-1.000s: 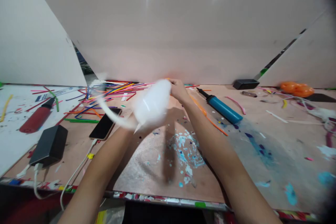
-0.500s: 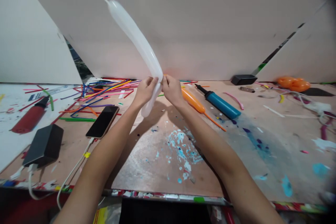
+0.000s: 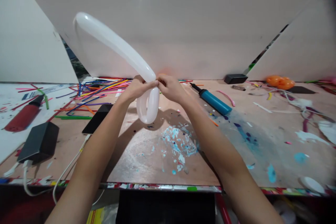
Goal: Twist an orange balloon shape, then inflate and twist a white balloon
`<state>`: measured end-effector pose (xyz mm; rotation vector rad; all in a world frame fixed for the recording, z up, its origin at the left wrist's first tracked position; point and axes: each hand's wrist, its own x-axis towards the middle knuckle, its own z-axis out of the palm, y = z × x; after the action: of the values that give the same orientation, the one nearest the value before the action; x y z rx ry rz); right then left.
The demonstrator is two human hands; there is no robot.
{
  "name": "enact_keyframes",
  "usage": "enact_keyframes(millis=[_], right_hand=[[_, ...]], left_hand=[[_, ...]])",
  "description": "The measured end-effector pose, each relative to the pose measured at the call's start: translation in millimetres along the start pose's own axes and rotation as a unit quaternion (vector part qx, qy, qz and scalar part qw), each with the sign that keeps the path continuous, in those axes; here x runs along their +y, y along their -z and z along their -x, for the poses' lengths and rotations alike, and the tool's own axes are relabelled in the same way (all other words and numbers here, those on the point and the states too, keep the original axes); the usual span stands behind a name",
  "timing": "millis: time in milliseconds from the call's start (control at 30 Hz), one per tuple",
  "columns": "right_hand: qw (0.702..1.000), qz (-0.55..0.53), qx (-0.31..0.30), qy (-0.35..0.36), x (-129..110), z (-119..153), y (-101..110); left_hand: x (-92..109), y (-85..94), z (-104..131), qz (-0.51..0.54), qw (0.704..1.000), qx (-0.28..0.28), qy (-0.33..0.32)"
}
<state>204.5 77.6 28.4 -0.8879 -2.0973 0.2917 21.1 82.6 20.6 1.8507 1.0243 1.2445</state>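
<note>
A long white balloon (image 3: 115,42) is held above the table, its inflated length slanting up and left to a thin uninflated tail. Its lower part bends into a loop below my hands. My left hand (image 3: 138,89) is closed around the balloon at the top of this loop, thumb pointing right. Touching it from the right, my right hand (image 3: 169,86) pinches the balloon where the long part meets the loop. The exact pinch point is partly hidden by the fingers. An orange balloon's thin tail (image 3: 214,122) shows beside my right forearm, which hides the rest.
A blue hand pump (image 3: 215,102) lies right of my hands. Loose uninflated balloons (image 3: 99,89), a phone (image 3: 97,119), a black box with a cable (image 3: 39,141) and a red pump (image 3: 23,115) lie left. Orange balloon bubbles (image 3: 280,82) rest far right. White panels stand behind.
The balloon's lower end has been folded up into a loop. Its long part has tilted further left and lower. Both hands have come together at the fold; the view has shifted slightly.
</note>
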Motion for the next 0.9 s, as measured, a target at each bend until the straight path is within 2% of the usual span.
enact_keyframes(millis=[100, 200, 300, 400, 533, 667, 800, 900], right_hand=[[0.993, -0.028, -0.054, -0.098, -7, 1, 8], [0.961, -0.169, -0.072, -0.207, -12, 0, 7], [0.925, -0.288, -0.021, -0.247, -16, -4, -1], [0.921, -0.316, 0.054, -0.221, -21, -6, -12], [0.947, -0.230, 0.185, -0.127, -27, -5, -27], [0.954, -0.085, 0.282, -0.049, -25, -1, -39], [0.950, 0.017, 0.312, 0.001, -5, 3, -53], [0.958, 0.049, 0.282, 0.010, 14, 8, -66]], left_hand=[[7, -4.8, 1, -0.122, 0.990, 0.062, -0.044], [12, -12.5, 0, -0.207, 0.962, 0.143, -0.104], [14, -21.2, 3, -0.226, 0.938, 0.239, -0.115], [17, -31.8, 7, -0.149, 0.938, 0.298, -0.101], [18, -46.5, 5, 0.088, 0.953, 0.272, -0.100], [18, -55.7, 2, 0.280, 0.923, 0.252, -0.072], [11, -57.2, -3, 0.404, 0.888, 0.222, 0.008], [0, -54.8, -12, 0.431, 0.874, 0.215, 0.056]])
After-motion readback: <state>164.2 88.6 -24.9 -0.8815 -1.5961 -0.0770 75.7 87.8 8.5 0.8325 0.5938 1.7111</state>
